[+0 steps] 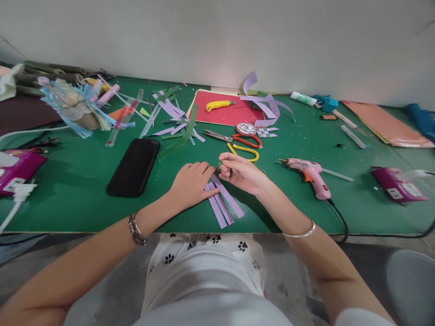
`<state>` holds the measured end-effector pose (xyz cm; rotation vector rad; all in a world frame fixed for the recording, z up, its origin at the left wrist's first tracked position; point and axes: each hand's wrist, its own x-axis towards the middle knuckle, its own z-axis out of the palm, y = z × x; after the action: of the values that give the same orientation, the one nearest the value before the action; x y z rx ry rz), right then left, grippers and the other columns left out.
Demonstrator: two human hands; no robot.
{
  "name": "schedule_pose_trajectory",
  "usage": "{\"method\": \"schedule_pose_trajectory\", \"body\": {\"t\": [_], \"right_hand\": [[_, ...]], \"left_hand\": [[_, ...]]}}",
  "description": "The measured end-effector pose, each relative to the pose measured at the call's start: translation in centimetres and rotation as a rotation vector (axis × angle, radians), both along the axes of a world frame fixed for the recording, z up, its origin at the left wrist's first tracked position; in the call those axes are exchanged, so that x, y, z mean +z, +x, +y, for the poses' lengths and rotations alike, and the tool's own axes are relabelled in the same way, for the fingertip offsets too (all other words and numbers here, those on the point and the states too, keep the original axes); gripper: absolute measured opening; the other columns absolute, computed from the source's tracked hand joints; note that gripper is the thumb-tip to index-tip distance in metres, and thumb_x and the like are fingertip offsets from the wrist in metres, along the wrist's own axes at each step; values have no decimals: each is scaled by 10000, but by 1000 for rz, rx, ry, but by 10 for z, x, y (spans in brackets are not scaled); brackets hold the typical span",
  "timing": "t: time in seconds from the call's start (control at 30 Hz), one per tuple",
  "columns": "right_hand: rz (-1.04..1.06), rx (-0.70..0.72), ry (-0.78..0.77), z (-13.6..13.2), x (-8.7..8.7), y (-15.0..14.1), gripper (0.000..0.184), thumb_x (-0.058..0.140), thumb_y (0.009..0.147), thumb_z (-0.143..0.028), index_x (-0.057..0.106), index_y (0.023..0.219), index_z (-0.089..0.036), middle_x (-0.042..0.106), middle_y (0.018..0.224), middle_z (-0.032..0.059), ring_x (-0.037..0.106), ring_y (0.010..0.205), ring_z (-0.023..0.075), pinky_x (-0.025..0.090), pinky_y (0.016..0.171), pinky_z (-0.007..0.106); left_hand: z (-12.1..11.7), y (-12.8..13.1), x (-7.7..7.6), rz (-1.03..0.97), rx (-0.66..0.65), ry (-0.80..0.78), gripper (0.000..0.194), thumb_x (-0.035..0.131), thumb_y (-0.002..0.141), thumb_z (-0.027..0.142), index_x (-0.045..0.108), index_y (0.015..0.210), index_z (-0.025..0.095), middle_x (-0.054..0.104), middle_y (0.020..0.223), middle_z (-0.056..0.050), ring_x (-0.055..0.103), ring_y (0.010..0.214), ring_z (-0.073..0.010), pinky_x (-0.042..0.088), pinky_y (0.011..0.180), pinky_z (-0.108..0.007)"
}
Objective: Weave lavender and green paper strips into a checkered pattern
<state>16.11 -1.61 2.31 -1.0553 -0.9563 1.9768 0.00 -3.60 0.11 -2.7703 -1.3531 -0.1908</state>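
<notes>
Several purple paper strips (226, 203) fan out toward the table's front edge. Over their far end lies my left hand (193, 183), its fingers bent and its thumb pressing on the strips. Just to the right, my right hand (243, 172) is raised slightly, with its fingertips pinched on a small green paper strip (219, 167). Most of that green strip is hidden by the fingers. Beyond my hands lie scissors (234, 139) with red and yellow handles, blades apart and pointing left.
A black phone (133, 167) lies to the left. On the right are a pink glue gun (311, 173) with its cord and a purple power box (397, 183). A yellow cutter (219, 105) rests on red paper (204, 117). Loose green strips (183, 138) lie beyond the phone.
</notes>
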Motion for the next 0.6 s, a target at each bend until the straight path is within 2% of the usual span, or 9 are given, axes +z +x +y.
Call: {"method": "schedule_pose_trajectory", "body": {"t": [0.17,0.27,0.33,0.43,0.6], "right_hand": [[-42,34,78,-1,-2,4,115,531,690,-189,461,779,-208,395,546,-92,344,482,47,370,589,227],[-174,57,179,-1,-2,9,99,516,684,-215,471,770,-197,347,520,-104,273,447,43,280,495,205],[-319,59,275,-1,-2,13,74,497,683,-211,483,752,-189,350,527,-99,277,456,46,243,479,204],[-501,41,444,1,-4,16,50,481,681,-198,495,726,-180,422,582,-73,354,519,59,272,512,212],[-590,75,601,4,-10,18,54,468,683,-195,500,722,-175,468,623,-52,394,551,72,312,550,228]], "left_hand": [[2,-2,2,-8,-11,3,244,448,844,289,575,984,134,624,933,-84,596,841,-233,440,723,-345],[2,-5,1,-52,-37,8,238,440,847,234,593,1003,143,640,935,-74,608,834,-222,450,719,-335],[3,-7,0,-91,-53,12,245,425,863,234,609,999,148,650,927,-68,613,828,-212,456,713,-325],[4,-11,-4,-158,-47,9,287,382,895,274,640,940,157,668,890,-60,621,809,-192,464,689,-295],[6,-18,-10,-242,-23,27,401,305,925,315,677,871,174,689,829,-61,628,811,-187,477,689,-286]]}}
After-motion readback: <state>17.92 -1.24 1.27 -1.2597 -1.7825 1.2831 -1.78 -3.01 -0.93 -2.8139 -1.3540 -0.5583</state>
